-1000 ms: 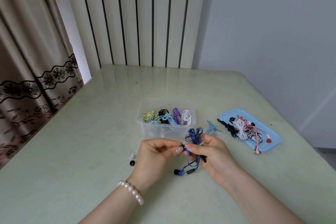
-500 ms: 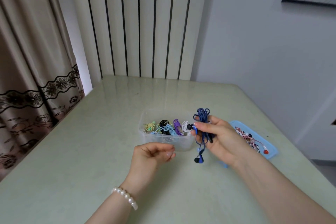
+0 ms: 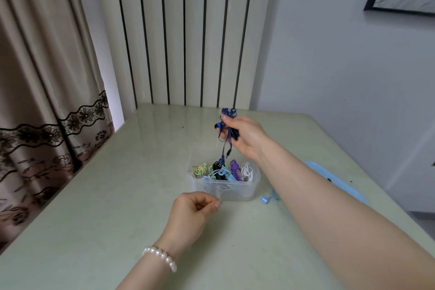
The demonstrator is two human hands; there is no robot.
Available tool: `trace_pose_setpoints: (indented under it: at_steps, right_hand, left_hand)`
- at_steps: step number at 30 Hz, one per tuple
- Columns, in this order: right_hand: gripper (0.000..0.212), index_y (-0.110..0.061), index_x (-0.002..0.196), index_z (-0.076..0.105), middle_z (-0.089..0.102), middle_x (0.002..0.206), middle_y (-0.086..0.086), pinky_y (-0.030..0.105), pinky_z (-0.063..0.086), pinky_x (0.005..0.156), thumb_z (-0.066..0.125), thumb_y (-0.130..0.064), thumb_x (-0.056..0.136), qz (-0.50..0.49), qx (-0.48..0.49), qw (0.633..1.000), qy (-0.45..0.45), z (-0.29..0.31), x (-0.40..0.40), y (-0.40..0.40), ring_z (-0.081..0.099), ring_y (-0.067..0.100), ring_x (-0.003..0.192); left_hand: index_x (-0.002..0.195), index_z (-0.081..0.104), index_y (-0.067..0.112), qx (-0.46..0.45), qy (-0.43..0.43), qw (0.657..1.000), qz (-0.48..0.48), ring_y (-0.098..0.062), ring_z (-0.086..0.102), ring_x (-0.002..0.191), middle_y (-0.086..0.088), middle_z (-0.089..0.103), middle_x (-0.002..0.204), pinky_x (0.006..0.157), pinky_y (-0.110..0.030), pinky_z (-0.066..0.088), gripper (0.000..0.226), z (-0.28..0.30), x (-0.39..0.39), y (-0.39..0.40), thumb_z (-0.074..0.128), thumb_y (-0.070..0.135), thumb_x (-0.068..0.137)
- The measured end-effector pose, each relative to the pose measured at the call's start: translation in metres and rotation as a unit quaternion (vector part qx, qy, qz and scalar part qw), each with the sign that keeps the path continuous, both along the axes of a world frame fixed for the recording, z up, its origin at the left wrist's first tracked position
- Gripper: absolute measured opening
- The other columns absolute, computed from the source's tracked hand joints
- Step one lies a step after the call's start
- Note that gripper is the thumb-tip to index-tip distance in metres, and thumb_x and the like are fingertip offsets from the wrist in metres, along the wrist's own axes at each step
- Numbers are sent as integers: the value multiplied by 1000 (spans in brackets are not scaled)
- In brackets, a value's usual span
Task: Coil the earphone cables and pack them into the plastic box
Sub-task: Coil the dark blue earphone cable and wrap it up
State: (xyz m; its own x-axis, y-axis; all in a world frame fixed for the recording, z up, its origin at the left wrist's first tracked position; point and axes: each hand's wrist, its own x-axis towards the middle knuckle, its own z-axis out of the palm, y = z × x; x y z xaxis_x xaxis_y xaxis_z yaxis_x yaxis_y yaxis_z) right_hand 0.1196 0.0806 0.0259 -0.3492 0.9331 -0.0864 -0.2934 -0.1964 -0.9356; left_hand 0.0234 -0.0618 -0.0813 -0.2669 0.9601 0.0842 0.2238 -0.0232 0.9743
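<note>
My right hand (image 3: 244, 139) holds a coiled dark blue earphone cable (image 3: 227, 125) in the air above the far side of the clear plastic box (image 3: 235, 192); loose ends with an earbud dangle down toward the box. Inside the box lie several coiled earphones: yellow-green, black, light blue, purple and white. My left hand (image 3: 193, 214) rests near the box's front left corner, fingers curled loosely, with nothing seen in it. A light blue earphone (image 3: 270, 198) lies on the table right of the box, partly behind my right forearm.
A light blue lid or tray (image 3: 339, 183) lies on the right of the table, mostly hidden by my right arm. The pale green table (image 3: 117, 195) meets a curtain on the left and a striped panel at the back.
My right hand lifted the coiled blue cable up and forward, from in front of the box to above its far side. My left hand let go of it and stayed low in front.
</note>
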Motion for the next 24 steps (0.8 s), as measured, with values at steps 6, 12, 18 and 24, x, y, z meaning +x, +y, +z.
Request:
trace_pose_setpoints:
  at_steps: [6, 12, 18, 24]
  right_hand:
    - [15, -4, 71, 59, 59, 73, 16, 35, 53, 72, 60, 11, 72, 2, 70, 971, -230, -43, -17, 11, 58, 25, 67]
    - [35, -9, 101, 62, 57, 88, 4, 21, 41, 73, 76, -3, 69, 21, 250, 837, -486, -60, -17, 13, 55, 17, 81]
    - [18, -12, 90, 70, 62, 101, 6, 32, 42, 90, 62, -27, 85, 49, 353, 730, -583, -60, -14, 13, 50, 23, 102]
    - [27, -14, 113, 61, 50, 119, 13, 36, 35, 99, 40, -18, 95, 125, 352, 655, -657, -59, 0, 4, 41, 31, 116]
  left_hand:
    - [62, 71, 23, -17, 47, 999, -14, 1, 50, 51, 12, 63, 55, 57, -17, 43, 17, -6, -3, 1, 73, 16, 77]
    - [63, 71, 24, -20, 67, 997, -30, -4, 55, 57, 4, 69, 63, 62, -24, 48, 16, -8, -3, 0, 72, 18, 78]
    - [61, 69, 29, -20, 93, 995, -37, -5, 57, 58, 5, 70, 65, 61, -22, 48, 22, -9, -2, 0, 72, 17, 78]
    - [59, 67, 31, 6, 103, 994, -22, 1, 56, 55, 16, 68, 62, 59, -17, 46, 25, -10, 0, 0, 73, 15, 77]
